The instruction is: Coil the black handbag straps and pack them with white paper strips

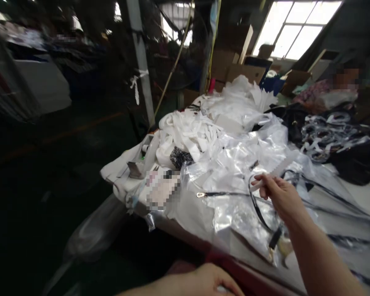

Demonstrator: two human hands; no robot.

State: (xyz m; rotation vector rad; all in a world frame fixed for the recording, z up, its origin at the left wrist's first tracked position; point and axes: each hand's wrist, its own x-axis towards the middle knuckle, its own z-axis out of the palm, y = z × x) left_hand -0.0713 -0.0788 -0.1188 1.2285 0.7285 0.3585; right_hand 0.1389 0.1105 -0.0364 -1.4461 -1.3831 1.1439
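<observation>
Our R hand (277,191) pinches a white strip (280,167) by a black strap (258,212), apparently unfinished; coiled bundles (320,137) far R look done. L hand (208,279), near: grip we can't tell.

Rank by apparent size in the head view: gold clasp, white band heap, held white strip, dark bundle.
1. White band heap
2. Held white strip, dark bundle: too alike to rank
3. Gold clasp
</observation>
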